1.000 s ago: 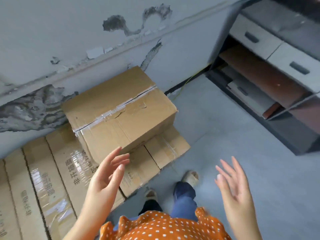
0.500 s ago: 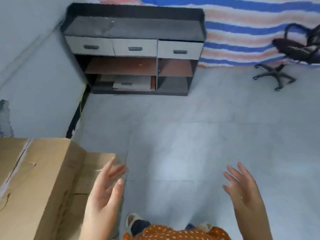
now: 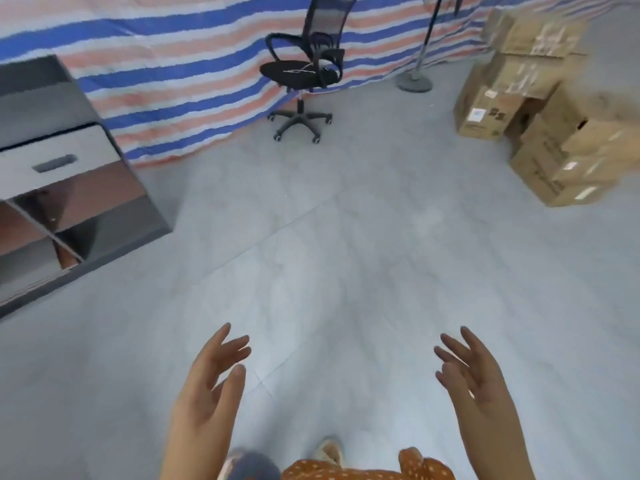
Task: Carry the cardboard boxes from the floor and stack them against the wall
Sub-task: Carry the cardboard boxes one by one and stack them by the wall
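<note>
grey shelf (image 3: pixel 62 188) far left. left hand (image 3: pixel 207 386) near, fingers spread wide, holding nothing. black chair (image 3: pixel 304 71) far back. right hand (image 3: pixel 474 379) near, fingers spread, holding nothing. cardboard boxes (image 3: pixel 540 116) piled on floor (image 3: pixel 346 254), far right.

Brown cardboard boxes (image 3: pixel 540 109) with pale labels sit at two o'clock. A blue, salmon and white striped tarpaulin (image 3: pixel 180 74) spans twelve o'clock behind a black mesh office chair (image 3: pixel 304 69). Grey cabinet (image 3: pixel 52 161) with reddish-brown shelves at nine; orange white-dotted garment (image 3: pixel 363 471) at six.
</note>
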Demonstrator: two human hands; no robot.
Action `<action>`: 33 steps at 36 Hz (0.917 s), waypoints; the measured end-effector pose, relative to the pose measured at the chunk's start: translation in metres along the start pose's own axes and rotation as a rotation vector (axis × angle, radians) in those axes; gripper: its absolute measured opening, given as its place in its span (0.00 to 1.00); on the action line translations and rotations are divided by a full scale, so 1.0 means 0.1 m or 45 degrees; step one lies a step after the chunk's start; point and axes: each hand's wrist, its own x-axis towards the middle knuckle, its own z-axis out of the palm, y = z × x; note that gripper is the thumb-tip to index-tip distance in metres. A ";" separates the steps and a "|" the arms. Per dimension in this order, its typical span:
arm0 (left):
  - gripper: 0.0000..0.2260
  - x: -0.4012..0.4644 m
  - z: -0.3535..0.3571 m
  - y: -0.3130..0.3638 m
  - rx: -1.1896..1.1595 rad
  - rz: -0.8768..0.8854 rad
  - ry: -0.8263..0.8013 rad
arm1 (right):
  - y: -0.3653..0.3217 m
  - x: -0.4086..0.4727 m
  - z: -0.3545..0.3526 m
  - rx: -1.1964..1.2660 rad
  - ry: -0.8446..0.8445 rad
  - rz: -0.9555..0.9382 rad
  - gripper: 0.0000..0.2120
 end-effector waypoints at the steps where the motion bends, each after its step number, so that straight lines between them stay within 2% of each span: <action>1: 0.18 0.07 0.14 0.01 0.013 0.001 -0.054 | 0.03 0.03 -0.11 0.006 0.051 0.023 0.24; 7: 0.19 0.45 1.03 0.10 0.051 0.001 -0.370 | 0.29 0.14 -0.64 0.020 0.304 0.183 0.24; 12: 0.19 0.82 1.81 0.22 0.075 0.000 -0.547 | 0.45 0.47 -0.94 0.022 0.483 0.247 0.25; 16: 0.16 1.23 2.50 0.32 0.057 0.044 -0.658 | 0.51 1.01 -1.19 0.038 0.597 0.242 0.24; 22: 0.19 1.96 3.66 0.65 0.027 0.130 -0.782 | 0.33 2.10 -1.66 0.066 0.707 0.166 0.23; 26: 0.16 2.36 4.38 0.87 0.021 0.177 -0.868 | 0.22 2.76 -1.96 0.064 0.777 0.114 0.21; 33: 0.15 2.74 5.39 0.94 0.081 0.132 -1.000 | 0.33 3.55 -2.45 0.080 0.851 0.223 0.22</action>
